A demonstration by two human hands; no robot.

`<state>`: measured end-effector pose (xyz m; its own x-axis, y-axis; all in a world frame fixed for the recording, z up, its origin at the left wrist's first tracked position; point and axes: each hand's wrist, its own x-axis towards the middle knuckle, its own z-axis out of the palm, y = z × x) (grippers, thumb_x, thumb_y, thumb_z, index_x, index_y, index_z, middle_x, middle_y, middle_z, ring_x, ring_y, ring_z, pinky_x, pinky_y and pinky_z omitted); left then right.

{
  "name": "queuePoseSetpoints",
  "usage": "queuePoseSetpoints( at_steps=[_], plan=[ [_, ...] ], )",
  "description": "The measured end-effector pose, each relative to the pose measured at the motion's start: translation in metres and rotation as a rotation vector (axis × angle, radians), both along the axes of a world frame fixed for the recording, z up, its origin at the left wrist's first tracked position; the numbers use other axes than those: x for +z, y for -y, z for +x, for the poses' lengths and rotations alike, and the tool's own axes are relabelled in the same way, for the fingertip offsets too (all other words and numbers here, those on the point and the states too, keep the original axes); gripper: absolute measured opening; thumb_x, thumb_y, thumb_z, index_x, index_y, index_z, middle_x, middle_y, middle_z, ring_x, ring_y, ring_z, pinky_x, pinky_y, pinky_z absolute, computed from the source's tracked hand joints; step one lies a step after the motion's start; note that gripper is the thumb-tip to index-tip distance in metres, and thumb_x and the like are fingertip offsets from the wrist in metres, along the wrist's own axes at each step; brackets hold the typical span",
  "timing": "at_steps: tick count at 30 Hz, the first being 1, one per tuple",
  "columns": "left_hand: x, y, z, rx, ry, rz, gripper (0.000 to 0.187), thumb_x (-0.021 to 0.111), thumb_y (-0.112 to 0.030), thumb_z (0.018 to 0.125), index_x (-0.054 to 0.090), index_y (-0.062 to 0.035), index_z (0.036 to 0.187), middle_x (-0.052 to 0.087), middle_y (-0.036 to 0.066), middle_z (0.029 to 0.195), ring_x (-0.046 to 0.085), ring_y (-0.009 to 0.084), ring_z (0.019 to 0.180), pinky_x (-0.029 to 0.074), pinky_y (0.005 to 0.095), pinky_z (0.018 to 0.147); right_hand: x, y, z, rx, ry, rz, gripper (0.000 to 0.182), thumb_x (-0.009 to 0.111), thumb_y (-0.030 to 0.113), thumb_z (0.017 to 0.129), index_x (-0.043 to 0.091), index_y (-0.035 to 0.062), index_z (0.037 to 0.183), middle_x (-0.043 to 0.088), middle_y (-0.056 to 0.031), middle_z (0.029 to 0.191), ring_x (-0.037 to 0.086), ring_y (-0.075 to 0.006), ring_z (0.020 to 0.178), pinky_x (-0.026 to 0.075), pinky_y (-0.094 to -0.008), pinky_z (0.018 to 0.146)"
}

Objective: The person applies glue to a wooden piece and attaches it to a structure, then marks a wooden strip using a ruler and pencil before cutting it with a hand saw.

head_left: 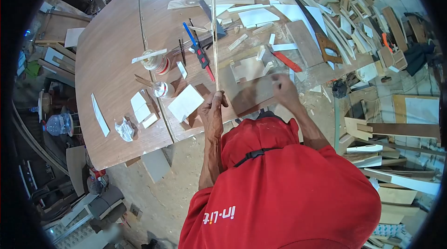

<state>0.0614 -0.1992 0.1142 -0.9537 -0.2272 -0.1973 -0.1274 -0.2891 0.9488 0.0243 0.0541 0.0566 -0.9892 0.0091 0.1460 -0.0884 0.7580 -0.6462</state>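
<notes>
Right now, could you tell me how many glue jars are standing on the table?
2: one jar with a stick across its top, left of the blue clamp; a smaller jar just below it. Clutter may hide others.

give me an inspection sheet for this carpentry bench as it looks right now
surface: large brown wooden tabletop, crowded at its far side
job's things: long thin wooden strip upright at the bench edge; flat brown wood panel under the right hand
clutter: blue-and-red handled clamp tool, two clear glue jars, white offcuts, wood-handled handsaw, crumpled white rag
hands: left hand gripping the strip's lower end; right hand pressing on the panel
cables: nothing seen
surroundings: stacked timber strips to the right, clear plastic water bottle to the left, dusty floor
</notes>
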Motion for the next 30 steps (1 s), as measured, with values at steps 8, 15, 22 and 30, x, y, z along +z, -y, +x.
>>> queuePoseSetpoints(
  at_steps=[8, 15, 22, 30],
  plan=[
    [-0.042, -0.006, -0.042, -0.035, -0.079, 0.290, 0.031, 0.054, -0.022, 0.096, 0.062, 0.0079, 0.097, 0.057, 0.005, 0.076, 0.052, 0.0120, 0.069, 0.040, 0.0241, 0.067, 0.011, -0.025, -0.068, -0.046, 0.401, -0.357, 0.033, 0.051, 0.015, 0.083, 0.064, -0.0045, 0.107, 0.067, -0.0228, 0.098, 0.065, -0.0343, 0.091, 0.050, -0.0381, 0.083],
    [-0.057, -0.019, -0.078, -0.122, -0.036, 0.316, 0.027, 0.053, -0.020, 0.096, 0.061, 0.0059, 0.096, 0.056, 0.005, 0.074, 0.053, 0.0139, 0.069, 0.041, 0.0256, 0.065, -0.001, -0.024, -0.087, 0.060, 0.295, -0.145, 0.033, 0.056, 0.018, 0.083, 0.065, -0.0039, 0.106, 0.068, -0.0206, 0.094, 0.067, -0.0290, 0.086, 0.051, -0.0350, 0.078],
    [-0.066, -0.014, -0.090, -0.135, 0.015, 0.329, 0.025, 0.051, -0.018, 0.094, 0.056, 0.0059, 0.099, 0.054, 0.008, 0.081, 0.052, 0.0172, 0.073, 0.045, 0.0316, 0.072, 0.006, -0.019, -0.093, 0.114, 0.324, -0.180, 0.031, 0.053, 0.018, 0.082, 0.067, 0.0000, 0.103, 0.068, -0.0208, 0.094, 0.066, -0.0335, 0.087, 0.051, -0.0397, 0.080],
    [-0.062, -0.021, -0.089, -0.051, 0.023, 0.234, 0.032, 0.055, -0.025, 0.095, 0.057, 0.0060, 0.100, 0.056, 0.007, 0.077, 0.056, 0.0185, 0.071, 0.047, 0.0291, 0.066, -0.018, -0.011, -0.097, 0.109, 0.320, -0.261, 0.030, 0.051, 0.022, 0.080, 0.069, 0.0050, 0.097, 0.067, -0.0218, 0.094, 0.065, -0.0382, 0.090, 0.049, -0.0431, 0.082]
  ],
)
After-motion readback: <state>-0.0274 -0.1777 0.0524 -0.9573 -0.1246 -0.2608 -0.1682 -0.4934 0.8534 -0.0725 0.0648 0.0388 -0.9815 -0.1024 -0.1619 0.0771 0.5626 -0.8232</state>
